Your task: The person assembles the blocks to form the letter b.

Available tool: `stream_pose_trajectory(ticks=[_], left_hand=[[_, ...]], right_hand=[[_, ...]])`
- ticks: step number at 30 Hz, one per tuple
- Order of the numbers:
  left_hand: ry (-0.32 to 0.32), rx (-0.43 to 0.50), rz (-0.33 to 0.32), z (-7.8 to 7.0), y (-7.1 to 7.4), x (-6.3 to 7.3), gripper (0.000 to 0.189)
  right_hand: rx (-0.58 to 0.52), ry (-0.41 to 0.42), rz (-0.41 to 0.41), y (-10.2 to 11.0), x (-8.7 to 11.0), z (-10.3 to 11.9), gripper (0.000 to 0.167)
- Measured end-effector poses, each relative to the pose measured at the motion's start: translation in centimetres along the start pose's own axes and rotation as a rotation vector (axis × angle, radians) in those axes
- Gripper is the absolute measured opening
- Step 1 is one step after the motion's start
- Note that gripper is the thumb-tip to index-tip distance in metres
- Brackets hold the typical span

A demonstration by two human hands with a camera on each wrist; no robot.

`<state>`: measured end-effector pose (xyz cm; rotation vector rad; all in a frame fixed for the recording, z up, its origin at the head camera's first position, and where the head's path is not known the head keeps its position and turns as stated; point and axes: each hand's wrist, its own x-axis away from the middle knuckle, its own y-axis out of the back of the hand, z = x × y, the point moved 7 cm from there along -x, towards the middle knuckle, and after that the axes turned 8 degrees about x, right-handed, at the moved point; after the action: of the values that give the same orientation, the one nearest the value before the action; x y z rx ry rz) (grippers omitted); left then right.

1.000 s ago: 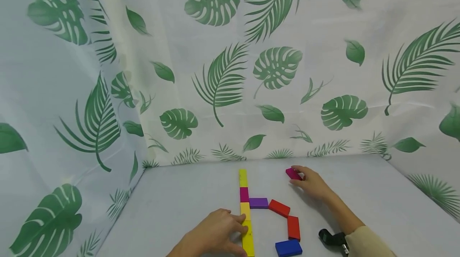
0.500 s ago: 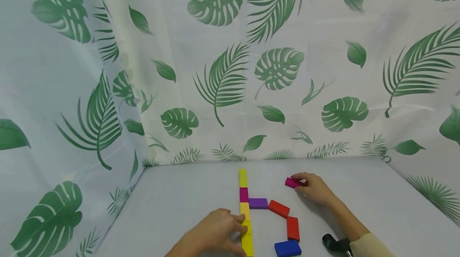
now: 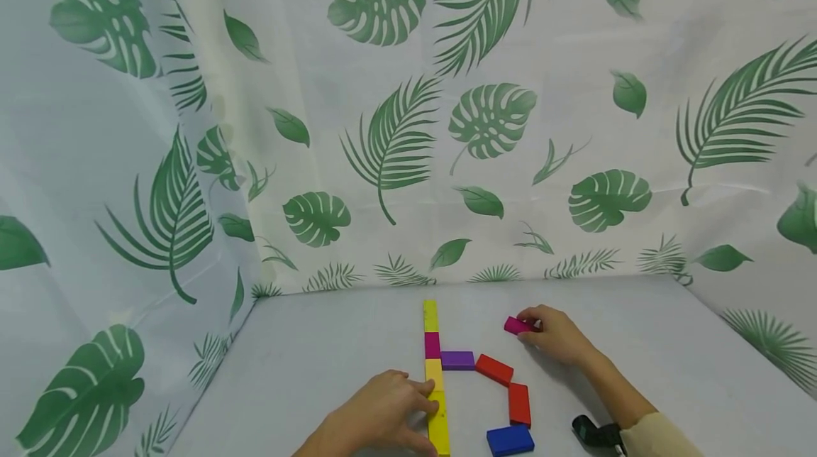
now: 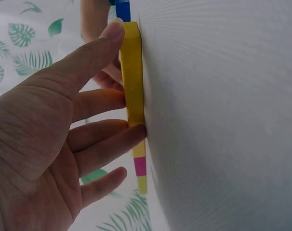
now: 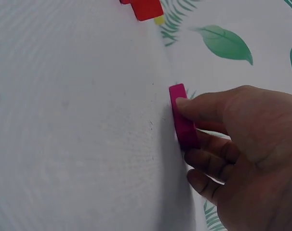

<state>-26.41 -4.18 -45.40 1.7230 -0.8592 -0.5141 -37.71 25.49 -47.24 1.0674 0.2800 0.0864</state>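
In the head view my left hand (image 3: 376,411) rests its fingertips on a long yellow block (image 3: 440,436) at the near end of a straight column of blocks. The left wrist view shows the thumb at one end of that yellow block (image 4: 133,72) and other fingers along it. Farther right, my right hand (image 3: 557,336) pinches a magenta block (image 3: 514,325) between thumb and fingers. Up close in the right wrist view, the magenta block (image 5: 183,120) stands on edge near the white surface, the thumb on its near face.
A purple block (image 3: 457,360), two red blocks, one a red block (image 3: 520,404), and a blue block (image 3: 510,440) curve off the column's right side. A black object (image 3: 596,434) lies beside the right sleeve (image 3: 657,436). Leaf-patterned sheets (image 3: 408,244) wall the white table.
The right hand has drawn the magenta block slightly nearer and turned it from slanted to more nearly level. My left hand stays on the yellow block.
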Motion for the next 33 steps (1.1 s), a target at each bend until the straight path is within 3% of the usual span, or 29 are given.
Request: stream_pose_trajectory(ticks=[5,12,22,26,33], left_hand=[[-0.002,0.006,-0.002,0.0,0.0,-0.1,0.056],[-0.001,0.020,0.007,-0.1,0.2,-0.2,0.055],[-0.010,-0.001,0.009,-0.1,0.1,-0.3,0.055],[-0.003,0.001,0.013,0.1,0.1,-0.2,0.055],[0.025,0.012,0.010,0.2,0.0,-0.2,0.054]], right_hand=[[-0.015,-0.005,-0.024,0.3,0.0,0.4,0.035],[-0.075,0.117,-0.046,1.7,0.5,3.3,0.033],[-0.117,0.261,0.077,2.1,1.5,8.4,0.045],[-0.144,0.309,0.163,2.1,2.2,10.3,0.048],[-0.178,0.368,0.302,1.6,3.2,12.5,0.039]])
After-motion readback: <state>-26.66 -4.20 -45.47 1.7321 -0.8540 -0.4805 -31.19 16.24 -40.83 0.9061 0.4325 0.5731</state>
